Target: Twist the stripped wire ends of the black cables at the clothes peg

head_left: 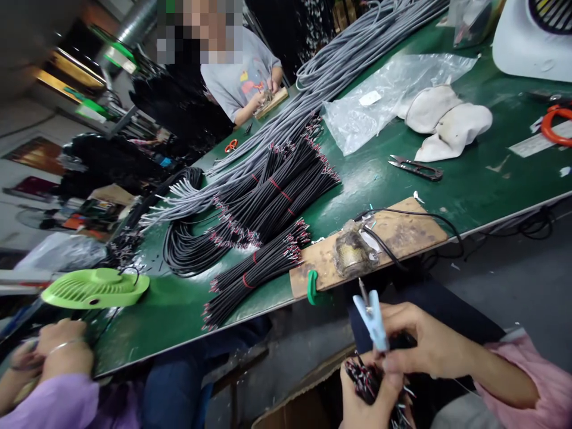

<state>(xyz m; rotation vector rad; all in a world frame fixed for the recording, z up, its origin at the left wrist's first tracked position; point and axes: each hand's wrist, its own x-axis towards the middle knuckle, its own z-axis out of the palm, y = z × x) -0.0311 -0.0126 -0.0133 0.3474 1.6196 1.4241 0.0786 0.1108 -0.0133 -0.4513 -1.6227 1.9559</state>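
Hidden or unclear: the bundle of wire ends (369, 381) runs off the lower edge of the view, so its length cannot be told; the left hand (373, 396) is cut off at the same edge. The tip of the blue-handled tool (372, 316) is small and thin, and what it is exactly is hard to make out. The co-worker's hands (53, 351) at lower left are partly off-frame, and what they hold cannot be told.
Left hand: closed around the bundle of wire ends, gripping it from below, just under the right hand.
Right hand (422, 342): fingers curled around the blue-handled tool, which stands nearly upright with a metal point on top.
Bundle look: thin black wires with red and white stripped tips, bunched tight in the fist, below the desk edge and above an open cardboard box (297, 405).
Desk (393, 179): green, glossy top; black cable bundles (268, 208) tied with red bands lie in fans near its middle, grey cables (339, 65) run away behind them.
Wooden board (402, 235): at the near desk edge, held by a green clamp (312, 286), with a thin black lead across it.
Also on the desk: snips (417, 168), white cloth (447, 122), clear plastic bag (384, 98), green fan (96, 288).
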